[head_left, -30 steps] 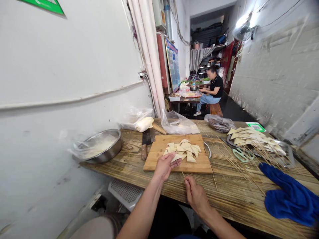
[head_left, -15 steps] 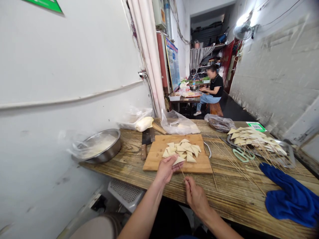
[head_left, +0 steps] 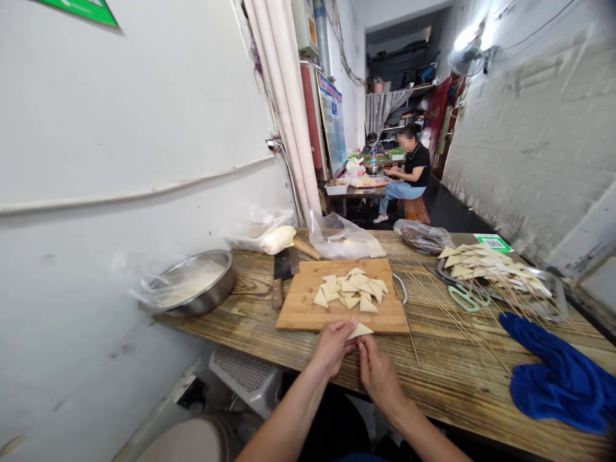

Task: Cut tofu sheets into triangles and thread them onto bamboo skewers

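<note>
My left hand (head_left: 332, 346) pinches a pale triangular tofu piece (head_left: 360, 330) just in front of the wooden cutting board (head_left: 298, 307). My right hand (head_left: 380, 378) is closed right beside it, fingertips meeting the triangle's lower edge; the thin skewer it held a moment ago is hidden. A pile of tofu triangles (head_left: 351, 289) lies on the board. Loose bamboo skewers (head_left: 447, 308) are spread on the wooden table (head_left: 457, 378) to the right.
A cleaver (head_left: 282, 273) lies left of the board, a plastic-covered steel bowl (head_left: 192, 282) further left. A tray of skewered tofu (head_left: 500, 269), green scissors (head_left: 464, 298) and a blue cloth (head_left: 558, 372) sit right. Plastic bags (head_left: 341, 240) lie behind. A person (head_left: 409, 173) sits far back.
My left hand lifted one triangle off the board and drew it toward me. Both hands have come together at the table's front edge.
</note>
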The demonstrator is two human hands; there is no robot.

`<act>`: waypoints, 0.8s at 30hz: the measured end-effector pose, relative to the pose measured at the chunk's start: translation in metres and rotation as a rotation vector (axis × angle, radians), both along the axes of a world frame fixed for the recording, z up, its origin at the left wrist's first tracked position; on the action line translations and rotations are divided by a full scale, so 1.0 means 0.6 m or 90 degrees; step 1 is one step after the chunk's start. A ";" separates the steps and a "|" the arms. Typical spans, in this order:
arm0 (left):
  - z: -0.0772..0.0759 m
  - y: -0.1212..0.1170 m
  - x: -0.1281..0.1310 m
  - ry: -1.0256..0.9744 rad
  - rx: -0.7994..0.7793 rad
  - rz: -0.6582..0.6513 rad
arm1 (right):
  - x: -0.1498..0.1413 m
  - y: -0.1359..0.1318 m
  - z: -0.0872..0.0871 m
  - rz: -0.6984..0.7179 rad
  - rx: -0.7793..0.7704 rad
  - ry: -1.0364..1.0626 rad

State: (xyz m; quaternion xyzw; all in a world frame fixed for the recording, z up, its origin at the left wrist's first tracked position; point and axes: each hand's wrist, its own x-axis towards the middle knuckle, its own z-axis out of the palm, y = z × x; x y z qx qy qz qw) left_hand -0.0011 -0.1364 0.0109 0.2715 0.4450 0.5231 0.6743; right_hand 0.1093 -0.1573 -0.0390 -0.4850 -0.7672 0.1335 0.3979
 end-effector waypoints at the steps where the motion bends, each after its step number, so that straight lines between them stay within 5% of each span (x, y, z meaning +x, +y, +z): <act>1: -0.002 -0.004 0.003 0.001 -0.004 0.000 | 0.000 0.001 0.000 -0.003 -0.002 -0.001; 6: -0.003 -0.004 -0.021 0.106 0.037 -0.001 | 0.003 0.003 0.003 -0.001 -0.015 0.024; 11: 0.003 0.048 -0.098 0.782 0.154 0.224 | 0.005 0.004 0.001 -0.026 -0.021 0.031; 14: 0.001 0.082 -0.121 1.042 0.090 0.230 | 0.005 0.005 -0.003 -0.037 -0.021 0.021; 19: -0.008 0.109 -0.120 1.048 0.015 0.197 | 0.006 0.005 -0.004 -0.024 -0.033 0.003; 24: -0.014 0.114 -0.116 0.814 0.144 0.203 | 0.007 0.004 -0.002 -0.017 -0.031 0.010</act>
